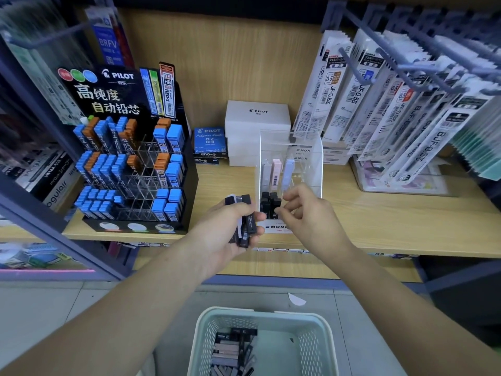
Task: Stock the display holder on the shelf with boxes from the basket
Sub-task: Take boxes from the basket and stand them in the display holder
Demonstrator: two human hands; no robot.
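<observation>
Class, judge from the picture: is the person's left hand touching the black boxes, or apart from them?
Touching. The head view shows the left hand with fingers and thumb curled round the black boxes, gripping them as a bunch.

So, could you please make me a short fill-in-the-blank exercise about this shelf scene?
1. The left hand holds several dark ___.
2. The right hand is at the ___ row of the clear display holder.
3. The pale green basket stands on the ___.
Missing words: boxes; front; floor.
</observation>
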